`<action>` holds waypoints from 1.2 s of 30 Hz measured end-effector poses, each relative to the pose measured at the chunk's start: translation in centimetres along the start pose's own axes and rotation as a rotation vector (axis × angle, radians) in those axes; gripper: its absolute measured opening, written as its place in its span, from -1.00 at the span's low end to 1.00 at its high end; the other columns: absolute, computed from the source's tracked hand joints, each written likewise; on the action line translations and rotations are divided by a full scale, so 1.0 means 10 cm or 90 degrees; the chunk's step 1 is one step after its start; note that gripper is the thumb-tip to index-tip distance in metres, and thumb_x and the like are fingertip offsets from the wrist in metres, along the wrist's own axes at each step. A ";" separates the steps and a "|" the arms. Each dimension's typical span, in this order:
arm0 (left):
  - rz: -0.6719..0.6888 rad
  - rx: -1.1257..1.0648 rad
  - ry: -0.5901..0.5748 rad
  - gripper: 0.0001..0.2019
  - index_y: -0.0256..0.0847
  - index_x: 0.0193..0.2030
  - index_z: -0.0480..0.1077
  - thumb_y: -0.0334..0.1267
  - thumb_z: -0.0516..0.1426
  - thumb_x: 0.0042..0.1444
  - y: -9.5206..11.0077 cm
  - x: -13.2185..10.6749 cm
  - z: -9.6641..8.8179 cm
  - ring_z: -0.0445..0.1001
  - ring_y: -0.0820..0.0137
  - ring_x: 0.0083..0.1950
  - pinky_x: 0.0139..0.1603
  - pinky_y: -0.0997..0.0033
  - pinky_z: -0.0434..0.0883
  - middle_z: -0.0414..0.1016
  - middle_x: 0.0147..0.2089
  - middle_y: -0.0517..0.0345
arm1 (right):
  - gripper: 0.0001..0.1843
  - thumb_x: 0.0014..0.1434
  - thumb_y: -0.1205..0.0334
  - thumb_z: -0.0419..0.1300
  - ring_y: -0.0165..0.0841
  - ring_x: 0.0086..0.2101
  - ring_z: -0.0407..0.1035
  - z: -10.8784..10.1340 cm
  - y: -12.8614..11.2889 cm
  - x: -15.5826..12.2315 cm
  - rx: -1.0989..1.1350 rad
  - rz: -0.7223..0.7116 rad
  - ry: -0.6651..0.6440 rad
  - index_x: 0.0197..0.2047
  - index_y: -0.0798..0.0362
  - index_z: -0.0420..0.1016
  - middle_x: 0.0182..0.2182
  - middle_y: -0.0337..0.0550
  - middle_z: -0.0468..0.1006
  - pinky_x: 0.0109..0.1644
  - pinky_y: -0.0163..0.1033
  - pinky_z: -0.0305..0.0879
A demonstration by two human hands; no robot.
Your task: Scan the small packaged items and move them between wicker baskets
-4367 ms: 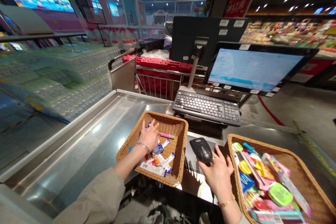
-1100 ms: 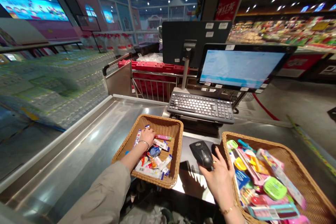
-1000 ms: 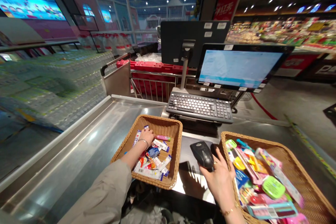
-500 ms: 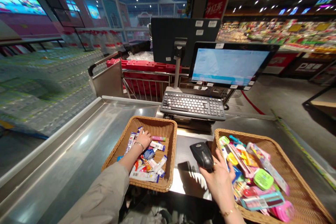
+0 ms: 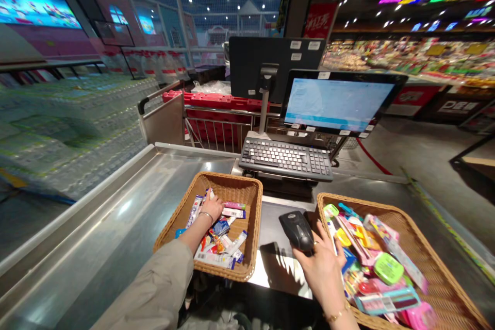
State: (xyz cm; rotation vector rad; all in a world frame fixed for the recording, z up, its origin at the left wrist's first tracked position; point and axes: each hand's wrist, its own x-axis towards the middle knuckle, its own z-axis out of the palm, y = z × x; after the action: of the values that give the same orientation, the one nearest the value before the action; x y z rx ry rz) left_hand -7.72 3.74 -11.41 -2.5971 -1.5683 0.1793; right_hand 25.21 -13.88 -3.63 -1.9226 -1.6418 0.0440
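My left hand [image 5: 212, 207] is inside the left wicker basket [image 5: 255, 227], palm down. Its fingers are curled onto a small blue-and-white candy packet [image 5: 209, 194] near the basket's far side; my hand partly hides it. Stick-shaped candy packs [image 5: 234, 213] and other small wrapped sweets lie loose around it. My right hand [image 5: 325, 263] holds a black barcode scanner [image 5: 297, 229] above the metal counter, between the two baskets. The scanner's grip is hidden by my hand, and its head points forward and left. Shadows of the hand and scanner fall on the counter.
A right wicker basket [image 5: 448, 273] holds colourful packaged goods, including a green-lidded container [image 5: 389, 268]. Ahead stand a keyboard [image 5: 286, 157], a lit monitor [image 5: 336, 103] and a second screen's back [image 5: 251, 69]. A raised metal edge [image 5: 77, 206] borders the counter's left side.
The view has tilted slightly, so the surroundings sit a little lower in it. Both hands keep nearly the same places, the left in the basket and the right on the scanner.
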 end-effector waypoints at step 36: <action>-0.034 -0.076 0.509 -0.82 0.04 -0.06 0.52 -0.20 0.21 0.19 0.74 -0.31 -1.03 0.48 0.16 0.08 0.39 -0.35 -0.39 0.65 -0.19 0.22 | -0.70 0.05 0.15 0.23 0.01 0.27 0.14 -0.15 -0.12 0.01 -0.002 -0.019 -0.017 -0.12 -0.12 0.60 0.08 -0.17 0.55 0.32 0.27 -0.23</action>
State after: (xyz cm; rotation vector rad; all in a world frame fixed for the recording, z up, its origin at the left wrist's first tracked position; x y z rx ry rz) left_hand -1.08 -2.75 -2.16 -2.2282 -1.3405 -0.8647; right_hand 24.73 -14.38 -1.85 -1.9073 -1.6891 0.0553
